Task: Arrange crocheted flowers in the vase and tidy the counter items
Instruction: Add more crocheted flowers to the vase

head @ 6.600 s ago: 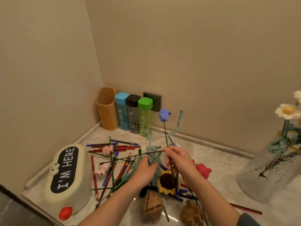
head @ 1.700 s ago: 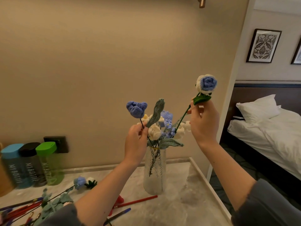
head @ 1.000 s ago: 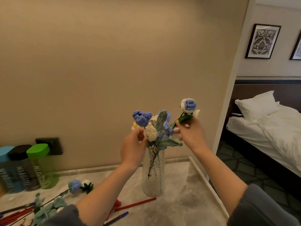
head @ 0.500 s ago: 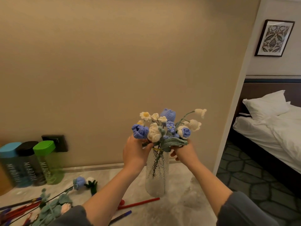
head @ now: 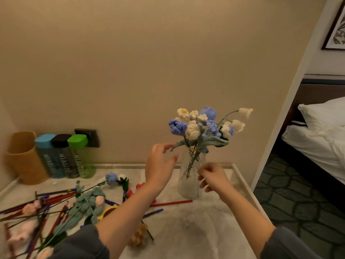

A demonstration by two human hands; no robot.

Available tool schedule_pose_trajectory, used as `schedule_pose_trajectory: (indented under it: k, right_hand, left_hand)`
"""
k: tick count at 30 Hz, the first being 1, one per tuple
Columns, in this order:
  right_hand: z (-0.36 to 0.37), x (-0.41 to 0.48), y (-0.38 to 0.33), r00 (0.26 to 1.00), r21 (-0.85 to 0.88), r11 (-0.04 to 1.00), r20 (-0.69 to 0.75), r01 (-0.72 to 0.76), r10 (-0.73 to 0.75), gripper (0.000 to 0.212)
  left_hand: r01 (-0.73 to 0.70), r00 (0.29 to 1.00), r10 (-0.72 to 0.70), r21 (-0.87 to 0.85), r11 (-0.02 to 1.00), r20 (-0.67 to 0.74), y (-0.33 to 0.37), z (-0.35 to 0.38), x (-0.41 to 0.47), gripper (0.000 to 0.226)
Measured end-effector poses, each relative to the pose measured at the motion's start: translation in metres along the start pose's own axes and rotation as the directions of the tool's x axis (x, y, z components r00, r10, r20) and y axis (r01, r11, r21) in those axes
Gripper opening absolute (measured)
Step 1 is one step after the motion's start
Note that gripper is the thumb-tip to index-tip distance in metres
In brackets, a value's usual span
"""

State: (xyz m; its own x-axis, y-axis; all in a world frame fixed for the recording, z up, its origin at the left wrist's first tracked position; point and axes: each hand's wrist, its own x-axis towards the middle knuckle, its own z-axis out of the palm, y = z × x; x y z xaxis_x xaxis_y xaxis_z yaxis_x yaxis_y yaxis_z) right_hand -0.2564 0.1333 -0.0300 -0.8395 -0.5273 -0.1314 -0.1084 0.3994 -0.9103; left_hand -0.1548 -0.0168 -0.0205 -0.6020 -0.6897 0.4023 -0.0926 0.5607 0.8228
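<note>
a: what is found at the far left?
b: a tan rounded holder (head: 23, 157) is stood against the wall, then three bottles (head: 63, 156) capped blue, black and green, each printed "my bottle". red and blue pencils (head: 54, 199) are strewn on the marble counter (head: 186, 230) with loose crocheted flowers (head: 112, 178).

a: and the hands?
b: the left hand (head: 158, 165) is spread wide, nothing gripped, just beside the ribbed glass vase (head: 190, 176). the right hand (head: 212, 176) is loosely curled near the vase's other side, nothing held.

a: what has changed?
b: half a second ago the bouquet (head: 203, 126) was pressed at its base by both hands; it is now released, seated in the vase. blue and white knitted blooms are fanned above the rim.
</note>
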Motion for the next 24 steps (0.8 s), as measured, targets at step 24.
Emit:
schedule_pose_trajectory:
  k: [24]
  right_hand:
    - [0.239, -0.064, -0.039, 0.889, -0.012, 0.994, 0.450, 0.104, -0.088, 0.014]
  left_hand:
    - [0.376, 0.926, -0.366, 0.137, 0.917, -0.089, -0.150, -0.206, -0.077, 0.009]
